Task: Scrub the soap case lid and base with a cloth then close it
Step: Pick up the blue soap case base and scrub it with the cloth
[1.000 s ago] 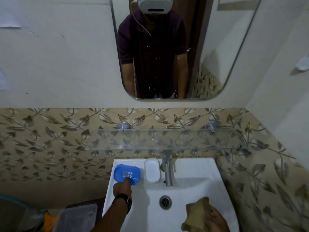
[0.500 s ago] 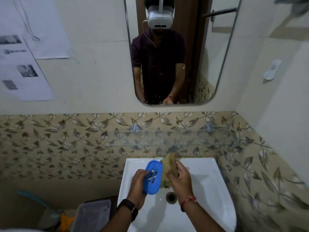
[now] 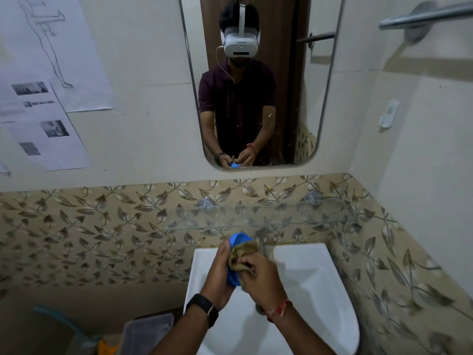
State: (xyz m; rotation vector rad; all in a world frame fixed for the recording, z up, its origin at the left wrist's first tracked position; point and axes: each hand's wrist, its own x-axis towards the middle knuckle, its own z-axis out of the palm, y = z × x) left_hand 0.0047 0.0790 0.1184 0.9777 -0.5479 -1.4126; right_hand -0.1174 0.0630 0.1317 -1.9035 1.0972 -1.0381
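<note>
My left hand [image 3: 217, 275] grips a blue soap case part [image 3: 236, 240] on its edge above the white sink [image 3: 320, 290]. Only the part's top rim and a strip of its lower edge show between my hands. My right hand [image 3: 261, 278] presses a crumpled brown cloth [image 3: 242, 254] against the inner side of the blue part. The other piece of the soap case is hidden behind my hands. I cannot tell whether the blue part is the lid or the base.
A glass shelf [image 3: 258, 216] runs along the leaf-patterned tiles just above the sink. The tap [image 3: 262, 245] peeks out behind the cloth. A mirror [image 3: 258, 80] hangs above. A grey lidded bin [image 3: 146, 331] stands on the floor at the left. A towel bar [image 3: 425, 16] juts out top right.
My left hand lifted the blue part off the sink's back ledge and brought it over the basin. My right hand brought the cloth up and now presses deeper into it.
</note>
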